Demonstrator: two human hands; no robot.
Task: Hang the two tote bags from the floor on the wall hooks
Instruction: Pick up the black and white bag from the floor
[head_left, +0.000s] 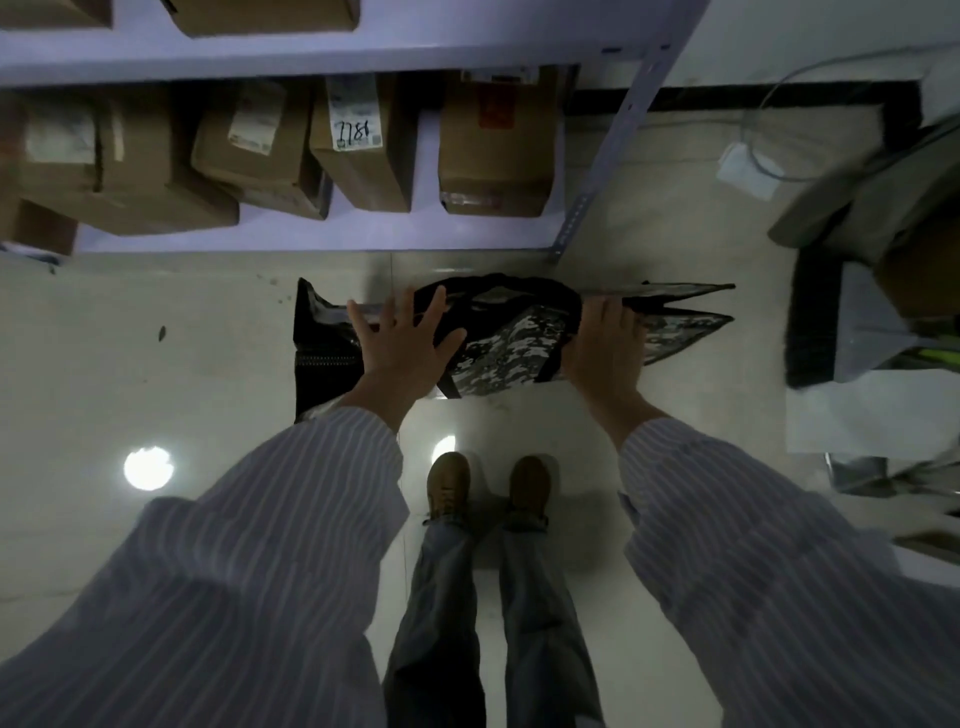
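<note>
- While both hands reach down toward the floor, the left hand (402, 345) is spread wide, fingers splayed, over the grey camouflage-print fabric tote bag (511, 348), and I cannot tell whether it touches the cloth yet.
- Right hand (605, 345) sits at the bag's upper edge, at about 3 o'clock from the left one, fingers curled downward; whether it already pinches anything is hidden by the back of the hand.
- That camouflage bag lies flat on the pale glossy tiled floor (156, 364), just ahead of the person's brown shoes (488, 488), at 12 o'clock from them.
- A second, plain black tote bag (322, 358) lies partly under it, poking out at 9 o'clock.
- To lift well, I would say find the dark strap loops (they seem to lie near the top of the bag) and gather both in one grip, so the bag hangs straight and the black one stays put for its own turn.
- White metal shelving (311, 234) stacked with brown cardboard boxes (363, 145) stands close at 12 o'clock; its upright post (571, 218) is near the bag's top edge and could snag a swinging corner.
- At 2 to 3 o'clock sits a clutter of grey furniture and a white cable (769, 156), likely narrowing the turn.
- No wall hooks are in view.
</note>
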